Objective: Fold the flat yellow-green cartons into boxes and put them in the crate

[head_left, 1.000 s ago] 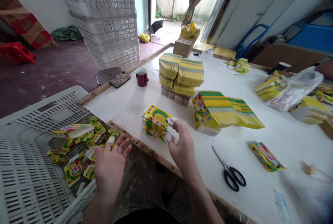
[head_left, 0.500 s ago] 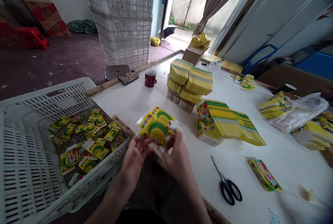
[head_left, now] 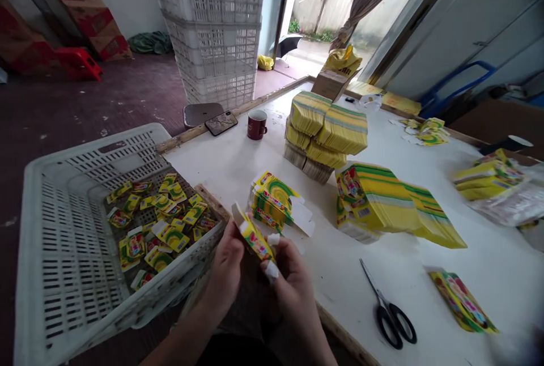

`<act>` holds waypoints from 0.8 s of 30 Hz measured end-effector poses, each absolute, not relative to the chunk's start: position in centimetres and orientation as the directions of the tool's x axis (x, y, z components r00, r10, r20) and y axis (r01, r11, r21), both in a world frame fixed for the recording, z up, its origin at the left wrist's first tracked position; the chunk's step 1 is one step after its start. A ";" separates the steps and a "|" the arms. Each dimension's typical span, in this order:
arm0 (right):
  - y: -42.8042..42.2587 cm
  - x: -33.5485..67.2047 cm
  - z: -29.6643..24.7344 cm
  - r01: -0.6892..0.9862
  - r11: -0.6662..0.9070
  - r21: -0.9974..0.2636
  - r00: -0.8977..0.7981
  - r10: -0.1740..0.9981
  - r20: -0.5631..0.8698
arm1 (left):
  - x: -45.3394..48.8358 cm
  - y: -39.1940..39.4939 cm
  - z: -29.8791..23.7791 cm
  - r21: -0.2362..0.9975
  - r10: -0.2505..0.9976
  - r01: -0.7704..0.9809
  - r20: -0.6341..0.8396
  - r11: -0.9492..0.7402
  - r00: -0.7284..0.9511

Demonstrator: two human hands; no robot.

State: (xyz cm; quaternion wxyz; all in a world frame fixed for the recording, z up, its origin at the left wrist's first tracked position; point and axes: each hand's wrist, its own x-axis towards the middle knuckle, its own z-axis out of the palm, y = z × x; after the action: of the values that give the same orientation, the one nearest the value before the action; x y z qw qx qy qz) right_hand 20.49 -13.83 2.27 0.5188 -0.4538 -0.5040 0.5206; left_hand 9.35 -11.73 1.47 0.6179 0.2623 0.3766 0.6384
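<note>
Between both hands, over the table's near edge, I hold a small yellow-and-green cardboard box (head_left: 256, 241), popped open and tilted, with white end flaps sticking out. My left hand (head_left: 229, 258) grips its upper left end. The fingers of my right hand (head_left: 293, 272) close round the lower right end, by the flaps. Just beyond the hands, a small pile of similar cartons (head_left: 272, 199) lies on the white table (head_left: 204, 170), flaps spread to the right. Left of my left hand stands a white plastic crate (head_left: 55, 184) with several small yellow boxes (head_left: 170, 235) on its floor.
Black-handled scissors (head_left: 389, 309) and a flat carton (head_left: 462, 301) lie at the right. Stacked flat cartons (head_left: 327, 133) and a leaning row (head_left: 378, 196) stand farther back. A red mug (head_left: 256, 126) and phone (head_left: 221, 122) sit near the far left edge. Tall crates (head_left: 216, 32) stand behind.
My hands have drawn back from the pile towards me. The carton, blurred over the pile before, is now opened up and held lower between both hands. The view has swung slightly left.
</note>
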 end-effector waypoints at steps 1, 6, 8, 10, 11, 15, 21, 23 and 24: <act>-13.8 20.8 2.4 -0.038 0.083 -0.996 -0.046 0.995 0.085 | 9.3 -11.8 1.2 0.823 0.986 -0.566 -0.133 0.056 -0.097; -14.0 22.7 3.5 0.204 0.237 -0.950 -0.090 0.971 0.223 | 7.8 -11.1 1.9 0.886 0.994 -0.461 -0.095 0.060 -0.054; -14.3 24.0 4.2 0.298 0.306 -0.904 -0.183 0.948 0.261 | 6.1 -10.8 3.2 0.893 1.000 -0.451 -0.020 0.012 -0.015; -14.6 25.1 5.1 0.418 0.415 -0.808 -0.277 0.905 0.321 | 4.4 -10.5 4.8 0.913 0.997 -0.406 0.056 -0.033 0.047; -14.7 25.4 5.5 0.479 0.468 -0.743 -0.310 0.882 0.355 | 3.7 -10.5 5.5 0.944 0.988 -0.326 0.088 -0.044 0.124; -15.3 25.1 6.1 0.622 0.583 -0.523 -0.362 0.806 0.468 | 3.7 -11.1 6.6 0.969 0.865 0.241 -0.079 -0.050 0.495; -15.7 23.4 3.2 0.233 0.191 -0.954 0.311 0.915 0.259 | 7.4 -13.1 4.3 0.833 0.934 0.525 -0.027 -0.176 0.356; -15.8 22.7 2.2 -0.109 -0.040 -0.993 0.270 0.960 -0.069 | 7.8 -13.5 3.7 0.809 0.919 0.523 0.054 -0.270 0.391; -15.8 22.4 1.9 -0.225 -0.138 -0.964 0.190 0.965 -0.183 | 7.9 -13.7 3.5 0.802 0.900 0.501 0.097 -0.324 0.426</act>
State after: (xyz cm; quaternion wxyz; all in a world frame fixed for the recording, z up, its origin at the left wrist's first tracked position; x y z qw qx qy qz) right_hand 22.38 -15.78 1.89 0.5573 -0.5332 -0.3468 0.5337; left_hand 7.92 -13.69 3.53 0.3580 0.7646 0.4580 0.2782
